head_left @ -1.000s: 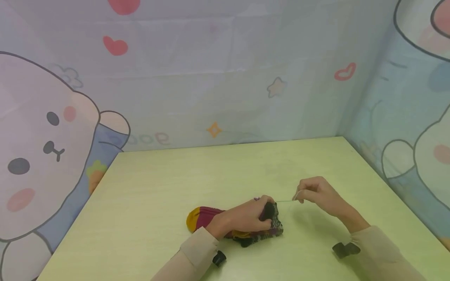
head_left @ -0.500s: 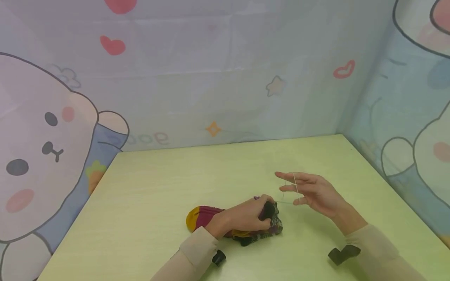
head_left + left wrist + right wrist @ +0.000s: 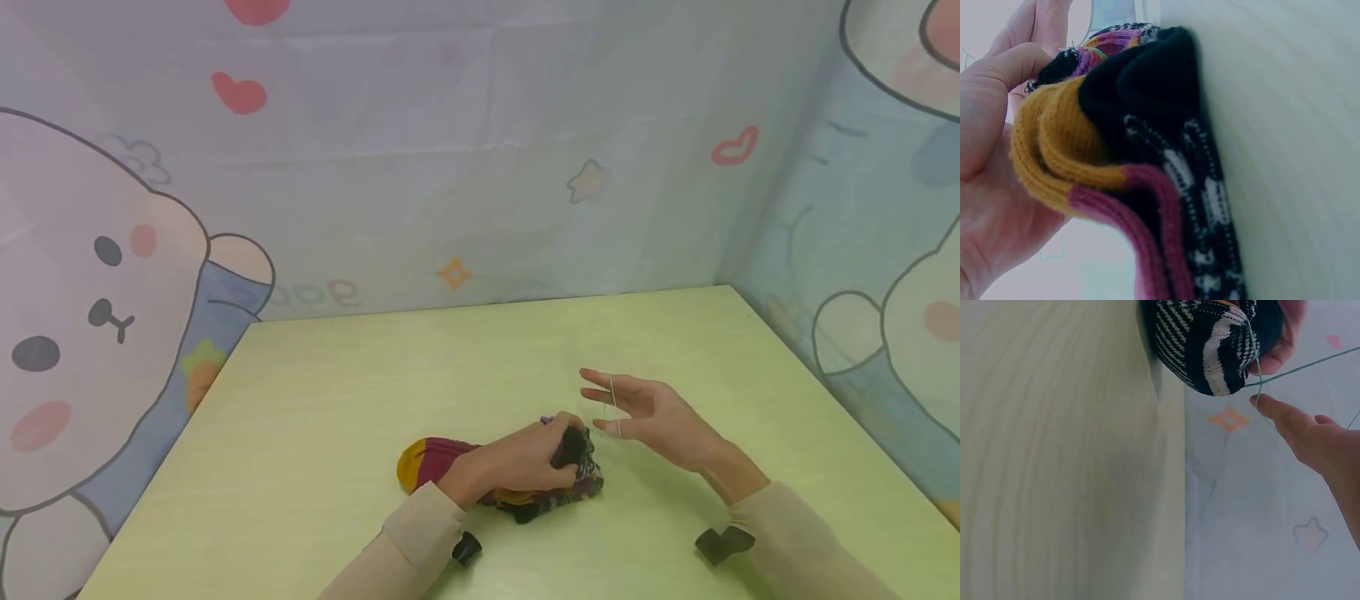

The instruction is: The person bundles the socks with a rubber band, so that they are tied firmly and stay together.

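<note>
My left hand point(image 3: 525, 460) grips a bundle of socks point(image 3: 444, 463) against the table. The socks have a maroon and mustard pair and a black-and-white patterned pair, as the left wrist view shows with the layered socks point(image 3: 1160, 187). To the right of the bundle, my right hand point(image 3: 663, 423) has its fingers and thumb spread. A thin pale elastic band point(image 3: 614, 396) is stretched across them. In the right wrist view the green band point(image 3: 1310, 364) crosses itself close beside the patterned sock end point(image 3: 1216, 356). How much of it circles the socks is hidden.
The pale yellow table point(image 3: 337, 392) lies under both hands. A cartoon-printed cloth point(image 3: 420, 167) rises behind it and at both sides. A black wrist device point(image 3: 723, 546) hangs at the right sleeve, and another black device point(image 3: 467, 549) at the left sleeve.
My right hand has gone from pinching the taut band to spreading its fingers inside the loop, and has moved left toward the socks. The left hand keeps its grip in place.
</note>
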Demonstrator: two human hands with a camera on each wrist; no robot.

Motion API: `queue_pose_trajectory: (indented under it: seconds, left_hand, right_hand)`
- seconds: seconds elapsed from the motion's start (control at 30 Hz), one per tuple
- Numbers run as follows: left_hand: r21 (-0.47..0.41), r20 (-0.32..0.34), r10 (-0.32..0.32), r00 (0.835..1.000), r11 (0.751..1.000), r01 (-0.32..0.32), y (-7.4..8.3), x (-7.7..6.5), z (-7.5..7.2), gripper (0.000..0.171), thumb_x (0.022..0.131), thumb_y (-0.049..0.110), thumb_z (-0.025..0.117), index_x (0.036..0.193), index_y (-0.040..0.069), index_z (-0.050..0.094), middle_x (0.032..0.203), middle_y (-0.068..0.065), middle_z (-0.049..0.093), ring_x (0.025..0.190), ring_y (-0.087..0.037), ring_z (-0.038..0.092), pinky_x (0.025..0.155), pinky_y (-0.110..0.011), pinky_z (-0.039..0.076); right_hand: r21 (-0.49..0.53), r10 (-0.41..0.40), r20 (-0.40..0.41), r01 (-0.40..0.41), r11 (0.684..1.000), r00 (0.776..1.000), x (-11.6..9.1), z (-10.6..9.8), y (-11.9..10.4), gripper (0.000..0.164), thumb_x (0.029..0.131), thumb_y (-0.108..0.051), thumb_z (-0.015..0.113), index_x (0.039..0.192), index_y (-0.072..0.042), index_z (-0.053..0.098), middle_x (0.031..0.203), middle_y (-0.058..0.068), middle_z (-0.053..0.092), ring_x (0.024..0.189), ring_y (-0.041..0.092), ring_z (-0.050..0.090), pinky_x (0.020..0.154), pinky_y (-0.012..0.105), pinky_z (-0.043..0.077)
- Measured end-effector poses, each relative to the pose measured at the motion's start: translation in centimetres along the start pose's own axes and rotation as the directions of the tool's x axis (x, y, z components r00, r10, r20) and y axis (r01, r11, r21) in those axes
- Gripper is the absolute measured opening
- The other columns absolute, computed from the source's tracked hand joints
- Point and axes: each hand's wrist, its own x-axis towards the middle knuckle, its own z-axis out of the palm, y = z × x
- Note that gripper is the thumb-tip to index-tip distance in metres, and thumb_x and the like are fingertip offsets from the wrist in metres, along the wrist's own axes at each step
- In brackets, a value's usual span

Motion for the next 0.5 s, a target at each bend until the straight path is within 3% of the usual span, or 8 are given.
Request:
queue_pose_trajectory:
  seconds: [0.1, 0.23, 0.37, 0.5]
  left_hand:
    - [-0.009, -0.006, 0.015, 1.000, 1.000, -0.015, -0.05, -0.04, 0.00, 0.060, 0.094, 0.022, 0.064, 0.144, 0.010, 0.032, 0.096, -0.001, 0.058, 0.072, -0.008, 0.058, 0.066, -0.021, 0.050]
    - [-0.021, -0.032, 0.042, 0.999, 0.999, -0.043, -0.05, -0.20, 0.11, 0.071, 0.095, 0.021, 0.063, 0.151, 0.008, 0.020, 0.080, 0.000, 0.060, 0.058, -0.007, 0.056, 0.059, -0.021, 0.048]
    - [-0.032, -0.066, 0.051, 0.997, 0.998, -0.053, 0.05, -0.28, 0.28, 0.082, 0.096, 0.021, 0.062, 0.156, 0.010, 0.007, 0.066, 0.004, 0.054, 0.048, -0.006, 0.048, 0.053, -0.020, 0.044]
    - [-0.047, -0.103, 0.044, 0.994, 0.998, -0.049, 0.16, -0.23, 0.38, 0.084, 0.098, 0.022, 0.061, 0.157, 0.012, 0.003, 0.066, 0.003, 0.051, 0.050, -0.007, 0.047, 0.056, -0.022, 0.043]
  right_hand:
    - [-0.012, -0.022, 0.051, 0.023, 1.000, 0.998, -0.14, 0.09, 0.11, 0.071, 0.093, 0.002, 0.066, 0.154, 0.003, 0.030, 0.162, 0.008, 0.030, 0.145, 0.036, 0.028, 0.104, 0.041, 0.043]
    - [-0.104, -0.039, 0.112, 0.051, 0.993, 0.993, -0.04, 0.46, 0.49, 0.079, 0.091, -0.001, 0.071, 0.157, -0.003, 0.028, 0.164, 0.012, 0.022, 0.146, 0.041, 0.022, 0.107, 0.051, 0.038]
    - [-0.195, -0.016, 0.110, 0.037, 0.980, 0.994, 0.10, 0.94, 0.50, 0.085, 0.088, -0.007, 0.077, 0.158, -0.011, 0.028, 0.163, 0.011, 0.023, 0.146, 0.039, 0.024, 0.106, 0.054, 0.037]
    - [-0.210, -0.003, 0.107, 0.026, 0.977, 0.994, 0.00, 1.01, 0.52, 0.085, 0.087, -0.008, 0.078, 0.156, -0.006, 0.029, 0.161, 0.014, 0.025, 0.145, 0.042, 0.024, 0.106, 0.052, 0.039]
